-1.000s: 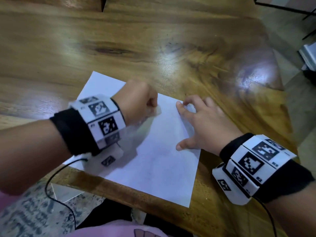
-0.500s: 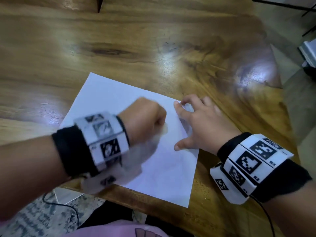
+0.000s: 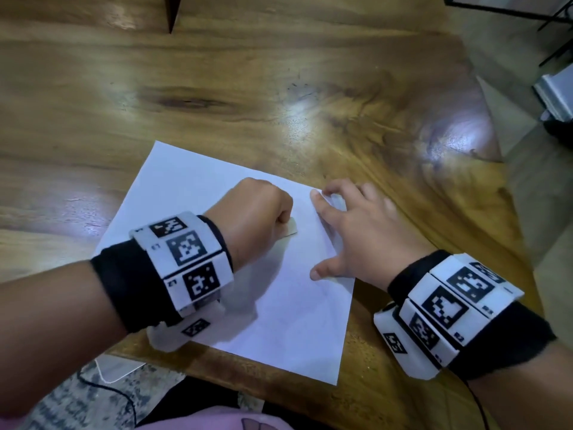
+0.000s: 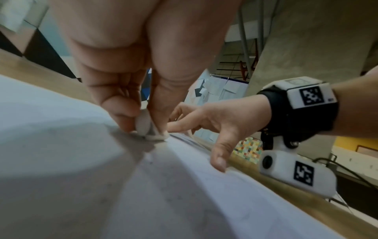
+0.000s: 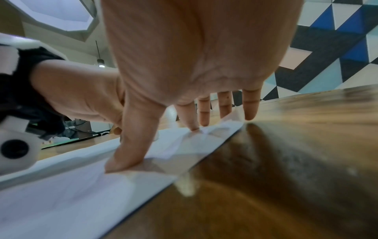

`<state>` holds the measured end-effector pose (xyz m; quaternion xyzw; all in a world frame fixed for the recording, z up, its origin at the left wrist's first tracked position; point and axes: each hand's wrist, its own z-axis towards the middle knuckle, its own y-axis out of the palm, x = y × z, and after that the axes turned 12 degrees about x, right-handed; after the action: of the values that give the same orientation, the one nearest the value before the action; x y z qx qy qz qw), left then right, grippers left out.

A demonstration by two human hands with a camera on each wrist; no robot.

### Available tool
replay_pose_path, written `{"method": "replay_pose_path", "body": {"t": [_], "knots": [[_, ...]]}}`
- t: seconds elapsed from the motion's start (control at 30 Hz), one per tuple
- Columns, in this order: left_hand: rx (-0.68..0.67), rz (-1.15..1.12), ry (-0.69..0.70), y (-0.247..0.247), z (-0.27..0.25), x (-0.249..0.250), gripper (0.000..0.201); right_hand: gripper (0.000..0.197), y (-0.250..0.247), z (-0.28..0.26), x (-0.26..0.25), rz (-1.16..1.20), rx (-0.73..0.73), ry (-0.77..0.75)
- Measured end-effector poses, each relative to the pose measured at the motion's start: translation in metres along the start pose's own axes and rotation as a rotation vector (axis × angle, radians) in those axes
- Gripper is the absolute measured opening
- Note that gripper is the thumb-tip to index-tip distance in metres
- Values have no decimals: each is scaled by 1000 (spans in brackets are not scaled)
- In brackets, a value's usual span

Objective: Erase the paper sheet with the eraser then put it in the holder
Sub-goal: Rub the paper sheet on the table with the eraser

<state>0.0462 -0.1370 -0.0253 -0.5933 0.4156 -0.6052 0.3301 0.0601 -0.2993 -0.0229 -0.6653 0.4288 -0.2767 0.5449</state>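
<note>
A white paper sheet (image 3: 198, 193) lies at an angle on the wooden table (image 3: 279, 72), near its front edge. My left hand (image 3: 257, 212) is fisted over the middle of the sheet and pinches a small white eraser (image 3: 290, 228) between thumb and fingers, its end pressed on the paper (image 4: 61, 161). The left wrist view shows the eraser (image 4: 150, 129) touching the sheet beside faint pencil marks. My right hand (image 3: 350, 231) rests on the sheet's right edge with spread, straight fingers (image 5: 192, 119) and thumb pressing the paper (image 5: 61, 194) flat. No holder is in view.
The table's right edge slants away at the right, with floor and a white object (image 3: 555, 97) beyond it. A dark notch (image 3: 172, 13) sits at the table's far edge. A cable (image 3: 117, 395) hangs below the front edge by my lap.
My left hand with the eraser swept down and toward me across the sheet, then back up to the middle. The right hand stayed pressing the sheet's right edge.
</note>
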Motion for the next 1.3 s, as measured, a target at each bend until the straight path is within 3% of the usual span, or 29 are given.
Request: {"method": "replay_pose_path", "body": {"t": [0.23,0.4,0.5,0.63,0.8,0.97,1.13,1.3], "knots": [[-78,-41,-80,-7,8,-3,11,106,-1,-10,9,42,-5,53],[103,-128,-206,-15,38,-8,12,105,0,-10,10,41,15,38],[141,-136,-174,-4,33,-1,11,105,1,-10,12,32,25,29],[16,-117,-67,6,19,11,9,105,2,-10,12,35,25,32],[164,-111,-149,-2,35,3,9,105,3,-10,13,28,30,30],[-33,-92,-3,4,22,15,10,105,3,-10,13,31,37,38],[169,-44,-105,-3,40,3,10,105,2,-10,13,17,38,32],[5,-61,42,8,18,20,10,105,2,-10,13,35,44,40]]}}
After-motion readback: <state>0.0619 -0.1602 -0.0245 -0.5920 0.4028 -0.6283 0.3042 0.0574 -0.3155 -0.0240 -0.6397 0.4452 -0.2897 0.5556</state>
